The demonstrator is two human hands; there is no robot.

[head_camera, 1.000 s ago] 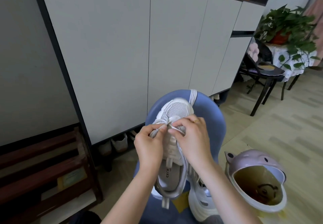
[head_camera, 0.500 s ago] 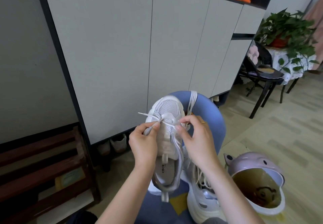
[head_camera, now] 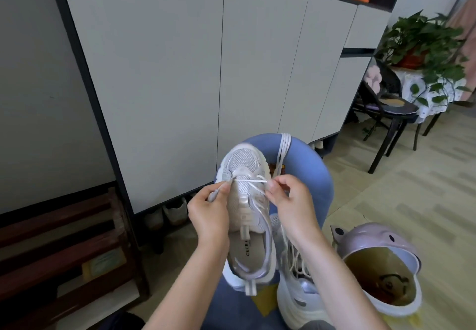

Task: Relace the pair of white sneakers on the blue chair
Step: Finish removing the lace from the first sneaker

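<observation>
A white mesh sneaker (head_camera: 244, 165) stands toe-up over the blue chair (head_camera: 313, 175). A white lace (head_camera: 251, 181) runs taut across its lowest eyelets. My left hand (head_camera: 210, 211) pinches the lace's left end beside the shoe. At the shoe's right side, my right hand (head_camera: 289, 203) pinches the other end. The second white sneaker (head_camera: 298, 293) lies on the chair seat under my right forearm, with loose lace on it. Another white lace (head_camera: 283, 149) hangs over the chair's backrest.
A tall grey cabinet (head_camera: 180, 72) stands right behind the chair, with shoes under it. A lilac open bin (head_camera: 381, 265) sits on the floor at the right. A dark wooden rack (head_camera: 64, 252) is at the left; a black chair (head_camera: 386, 116) and a potted plant (head_camera: 422, 44) are at the far right.
My hands have moved apart from the middle of the shoe to its two sides, and the lace has been drawn tight across the lowest eyelets.
</observation>
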